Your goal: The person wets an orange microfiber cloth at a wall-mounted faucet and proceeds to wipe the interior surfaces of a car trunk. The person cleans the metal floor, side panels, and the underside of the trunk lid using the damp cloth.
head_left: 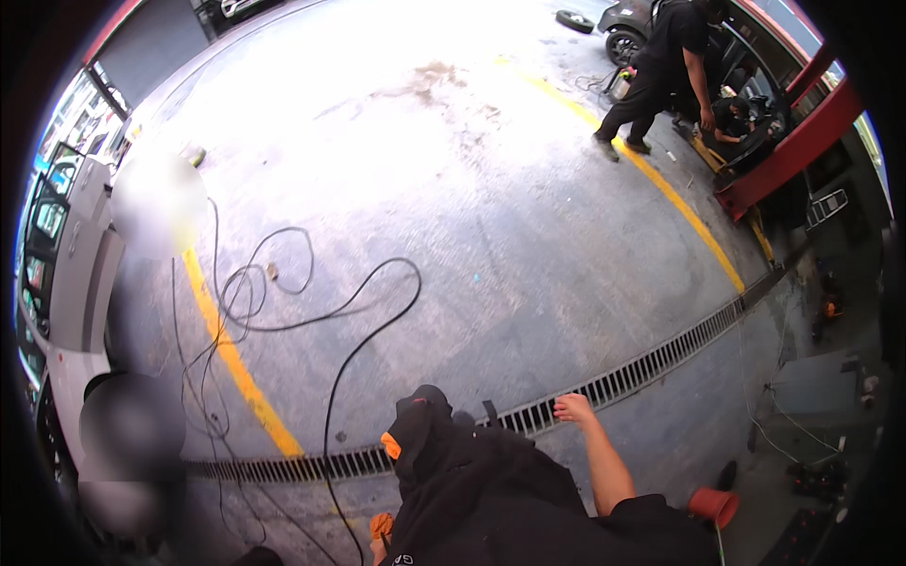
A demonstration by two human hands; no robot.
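Note:
My right hand (573, 407) hangs in front of my body above the floor drain grate (651, 357), its fingers curled in and nothing visible in them. At the lower edge my left hand (379, 547) is mostly hidden beside my dark clothing. It is closed on a crumpled orange cloth (380, 525); whether it is a rag or a glove is hard to tell. Another orange piece (390, 445) sticks out at my dark clothing. A black cable (340, 363) runs along the floor just left of my left hand.
Loops of cable cross the yellow floor line (226, 354) on the left, near a light-coloured vehicle (83, 274). At far right a person in dark clothes (665, 71) stands by a red lift post (793, 141); another crouches beyond. A red bucket (714, 507) lies tilted at lower right.

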